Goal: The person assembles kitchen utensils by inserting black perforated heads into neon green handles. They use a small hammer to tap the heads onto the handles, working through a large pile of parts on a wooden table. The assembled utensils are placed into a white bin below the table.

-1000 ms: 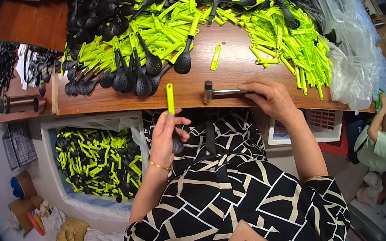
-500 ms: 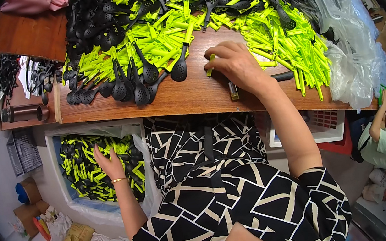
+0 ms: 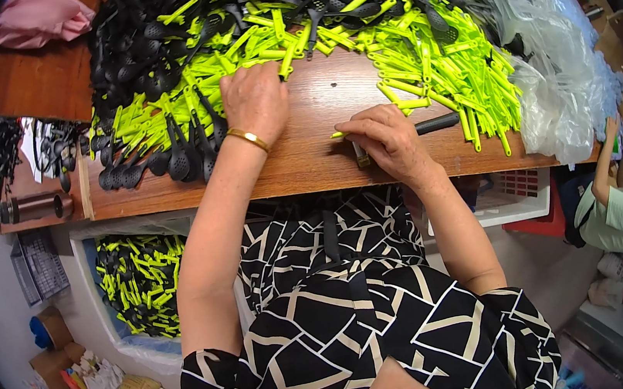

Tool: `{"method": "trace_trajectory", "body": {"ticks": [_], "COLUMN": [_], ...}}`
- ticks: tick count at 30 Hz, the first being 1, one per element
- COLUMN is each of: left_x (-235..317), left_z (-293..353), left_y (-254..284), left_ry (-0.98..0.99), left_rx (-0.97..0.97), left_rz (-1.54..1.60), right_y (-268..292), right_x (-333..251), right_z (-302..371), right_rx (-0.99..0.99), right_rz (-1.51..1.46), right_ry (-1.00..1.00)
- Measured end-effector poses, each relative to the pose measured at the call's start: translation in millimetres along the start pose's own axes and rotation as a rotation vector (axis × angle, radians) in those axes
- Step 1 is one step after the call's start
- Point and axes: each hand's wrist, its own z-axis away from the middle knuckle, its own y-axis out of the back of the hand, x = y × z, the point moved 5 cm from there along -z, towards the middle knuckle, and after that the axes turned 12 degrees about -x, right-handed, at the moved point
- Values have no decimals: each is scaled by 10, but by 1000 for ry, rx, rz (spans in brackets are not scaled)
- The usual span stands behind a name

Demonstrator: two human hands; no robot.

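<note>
My left hand [image 3: 257,106] curls over the near edge of the heap, its fingers mostly hidden. It closes over a perforated spoon whose lime handle [image 3: 296,50] sticks out beyond the knuckles, the spoon's head covered. My right hand [image 3: 386,138] pinches a small lime-green plastic handle [image 3: 338,135], whose tip points left. Under that hand lies a hammer-like tool with a black grip [image 3: 437,124] and a metal end [image 3: 361,154]. Several black perforated spoons [image 3: 180,160] with lime handles lie left of my left hand.
Loose lime handles [image 3: 481,88] are heaped at right, black spoon heads [image 3: 146,48] behind. Clear plastic sheeting [image 3: 548,95] covers the right end. A lined bin [image 3: 140,285] of finished spoons stands lower left, a brown tumbler [image 3: 37,207] above it. Another person [image 3: 609,208] is at far right.
My left hand has come up from the bin onto the spoons on the table. My right hand has moved down toward me, over the hammer's metal end, keeping the lime handle.
</note>
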Motion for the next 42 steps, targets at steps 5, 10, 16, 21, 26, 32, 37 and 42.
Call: {"method": "trace_trajectory", "body": {"ticks": [5, 10, 16, 21, 26, 32, 37, 42], "left_x": [-248, 22, 360, 416, 424, 370, 396, 107], "left_z": [51, 552, 991, 1057, 1093, 1159, 1474, 2155], "left_y": [37, 19, 8, 96, 89, -60, -178, -447], "left_ry": [50, 81, 157, 150, 146, 162, 215, 530], "left_rx": [135, -94, -277, -338, -340, -206, -306, -322], "left_rz": [262, 1179, 1517, 1500, 1459, 1344, 1483, 1726], "right_y": [19, 355, 646, 540, 415, 340, 199, 316], "right_x": [6, -126, -364, -319, -309, -480, -628, -214], "right_z": [51, -268, -656, -715, -689, -661, -450, 18], "right_rx": [144, 118, -15, -159, -193, -180, -78, -77], "right_rz": [-134, -270, -149, -163, -232, -103, -206, 24], "right_ry": [-44, -108, 167, 132, 79, 27, -186, -134]}}
